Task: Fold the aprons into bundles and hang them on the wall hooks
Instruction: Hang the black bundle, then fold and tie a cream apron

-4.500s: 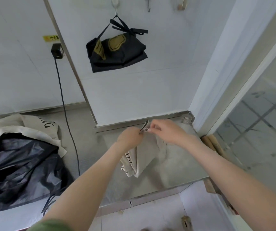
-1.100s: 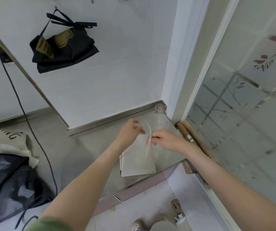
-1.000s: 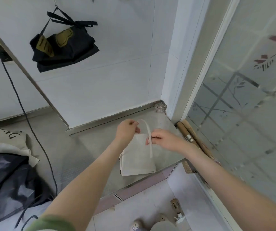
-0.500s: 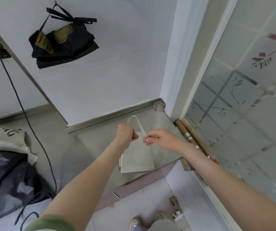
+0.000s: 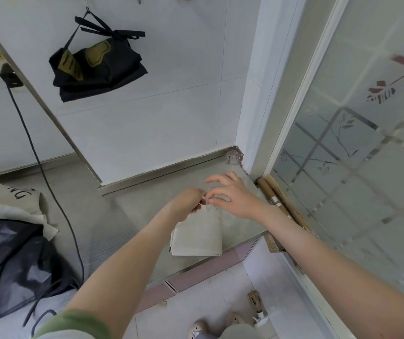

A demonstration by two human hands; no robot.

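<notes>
My left hand (image 5: pixel 188 202) and right hand (image 5: pixel 230 195) meet at the top edge of the beige bundle (image 5: pixel 198 234), which lies folded on the steel counter (image 5: pixel 132 211) near its front edge. Both pinch the thin strap there; my right's other fingers are spread. A black bundle (image 5: pixel 96 67) hangs on the wall by its tied straps

Cream apron (image 5: pixel 197 237): folded, laid on the steel counter (image 5: pixel 132 216)
Strap: pinched by left hand (image 5: pixel 188 203) and right hand (image 5: pixel 232 195)
Black apron (image 5: pixel 98 67): hung on wall
</notes>
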